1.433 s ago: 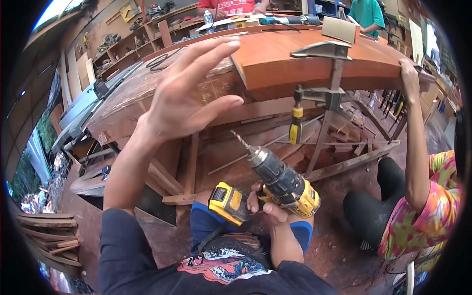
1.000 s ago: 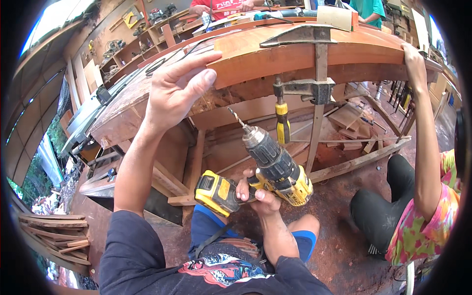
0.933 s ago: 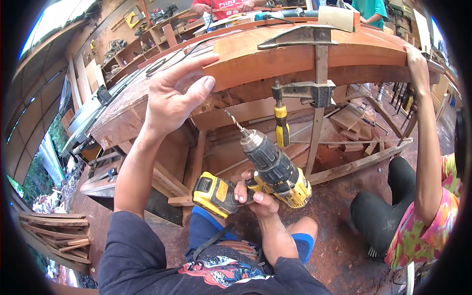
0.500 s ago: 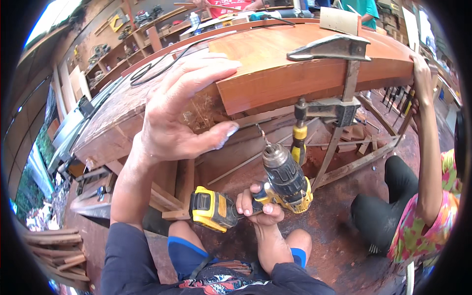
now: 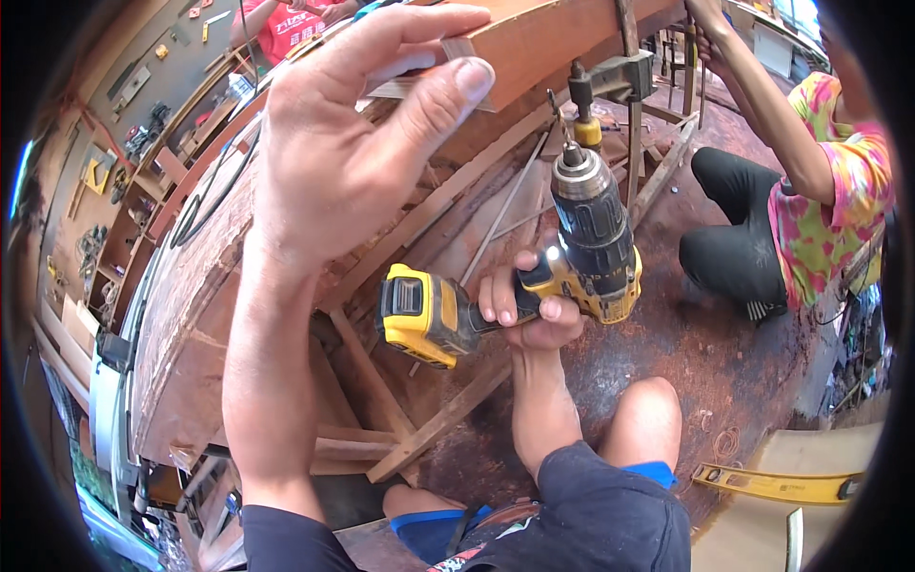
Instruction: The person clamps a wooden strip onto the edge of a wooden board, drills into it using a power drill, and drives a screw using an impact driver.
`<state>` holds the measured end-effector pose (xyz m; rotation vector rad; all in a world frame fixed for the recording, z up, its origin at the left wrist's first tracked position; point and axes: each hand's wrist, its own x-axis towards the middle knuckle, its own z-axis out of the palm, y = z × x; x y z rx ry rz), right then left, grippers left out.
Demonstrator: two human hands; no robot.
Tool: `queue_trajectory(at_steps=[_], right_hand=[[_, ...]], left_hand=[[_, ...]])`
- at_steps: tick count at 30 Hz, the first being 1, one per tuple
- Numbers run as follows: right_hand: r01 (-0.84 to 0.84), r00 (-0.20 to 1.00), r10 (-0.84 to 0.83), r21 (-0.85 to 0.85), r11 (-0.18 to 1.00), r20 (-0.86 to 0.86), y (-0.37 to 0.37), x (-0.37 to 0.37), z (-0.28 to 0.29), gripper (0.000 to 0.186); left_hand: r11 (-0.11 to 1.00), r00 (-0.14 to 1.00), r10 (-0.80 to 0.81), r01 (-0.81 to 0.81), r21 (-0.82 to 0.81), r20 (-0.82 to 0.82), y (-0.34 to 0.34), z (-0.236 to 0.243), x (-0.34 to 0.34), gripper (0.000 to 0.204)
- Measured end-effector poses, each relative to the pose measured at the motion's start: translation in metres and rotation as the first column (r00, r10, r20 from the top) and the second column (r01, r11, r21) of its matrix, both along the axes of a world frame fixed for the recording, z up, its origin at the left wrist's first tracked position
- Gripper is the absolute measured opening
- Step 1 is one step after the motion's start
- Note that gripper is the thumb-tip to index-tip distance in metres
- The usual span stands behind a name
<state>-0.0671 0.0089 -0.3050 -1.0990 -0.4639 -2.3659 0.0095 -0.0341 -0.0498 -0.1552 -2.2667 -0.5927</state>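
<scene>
**Drill (image 5: 596, 224) in the right hand (image 5: 534, 303); left hand (image 5: 334, 157) spread at the end of a board (image 5: 543, 48)**

The right hand is closed around the handle of the yellow-and-black drill, thumb and fingers clamped on it. From this grip, the battery pack (image 5: 424, 315) extends to the left, the chuck (image 5: 579, 172) lies above and to the right, and the drill bit (image 5: 559, 119) points upward, apart from the left hand. A small lamp (image 5: 553, 254) shines just above the gripping fingers.

The reddish-brown board lies above the right-hand grip. At its near end, the left hand holds thumb and fingers apart; whether they press on the wood cannot be told. To the left of this hand, a black cable (image 5: 191, 217) lies looped on the workbench (image 5: 191, 310).

Above and right of the right-hand grip, a metal clamp (image 5: 620, 78) with a yellow handle appears near the drill bit. Well apart to the right, a co-worker (image 5: 796, 224) in a multicoloured shirt crouches, one arm raised. Below and right, a yellow spirit level (image 5: 777, 484) lies over a pale sheet (image 5: 810, 448).
</scene>
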Motion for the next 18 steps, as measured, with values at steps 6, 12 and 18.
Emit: queue_trajectory(at_steps=[6,12,18], right_hand=[[-0.171,0.984,0.174,-0.063,0.983,0.042,0.007,0.009,-0.009,0.057],[-0.181,0.978,0.164,-0.144,0.973,-0.126,-0.006,0.006,-0.024,0.066],[-0.333,0.943,0.333,-0.04,0.942,0.011,-0.011,0.035,-0.014,0.053]], left_hand=[[0.99,0.997,-0.071,0.068,-0.122,-0.018,-0.025,0.0,0.008,0.038],[0.919,0.996,-0.073,0.044,-0.391,-0.06,-0.027,0.005,0.008,0.038],[0.99,0.979,-0.055,0.027,-0.141,-0.196,-0.022,0.0,0.017,0.04]])
